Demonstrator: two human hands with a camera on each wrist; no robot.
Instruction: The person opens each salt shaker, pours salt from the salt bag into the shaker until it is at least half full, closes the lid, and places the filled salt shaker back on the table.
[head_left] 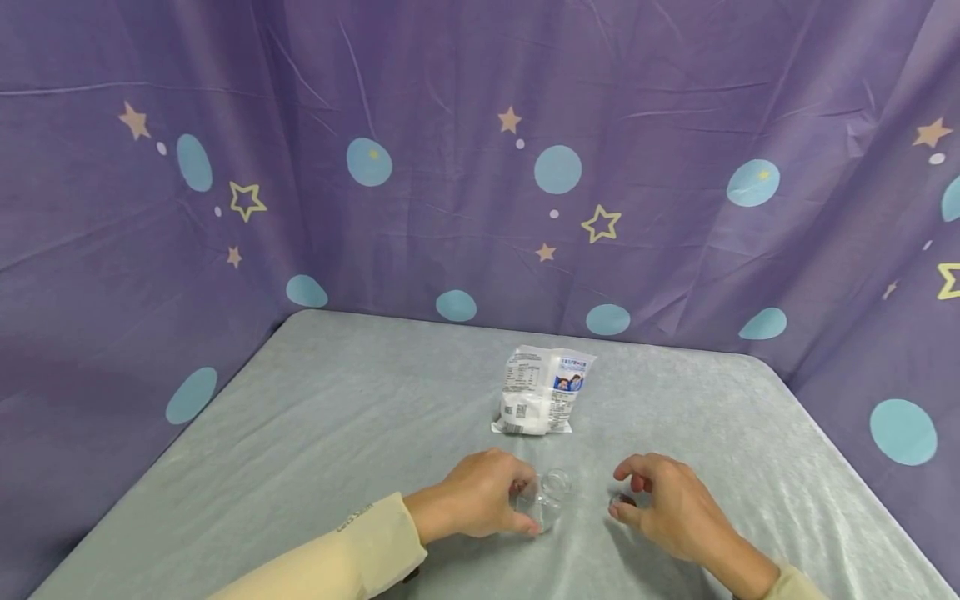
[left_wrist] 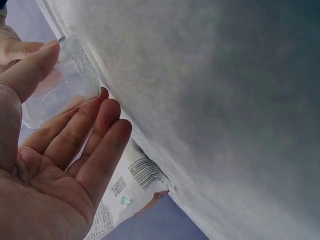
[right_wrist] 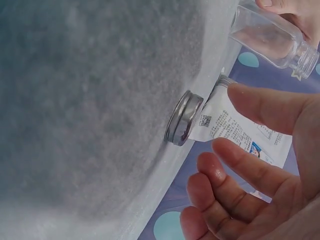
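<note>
A clear glass bottle [head_left: 550, 500] stands upright on the cloth-covered table, its round open mouth facing up. My left hand [head_left: 486, 493] holds it from the left, thumb on the near side and fingers on the far side. Through the glass, a finger shows behind the bottle [left_wrist: 60, 95]. To the right, a silver metal screw lid [right_wrist: 184, 118] rests on the cloth. My right hand [head_left: 667, 504] hovers around this lid with thumb and fingers spread apart. In the right wrist view a gap shows between the fingertips and the lid.
Behind the bottle a white printed plastic packet [head_left: 542, 392] stands on the grey table cloth [head_left: 360, 400]. A purple curtain [head_left: 450, 100] with stars and blue dots encloses the table's back and sides.
</note>
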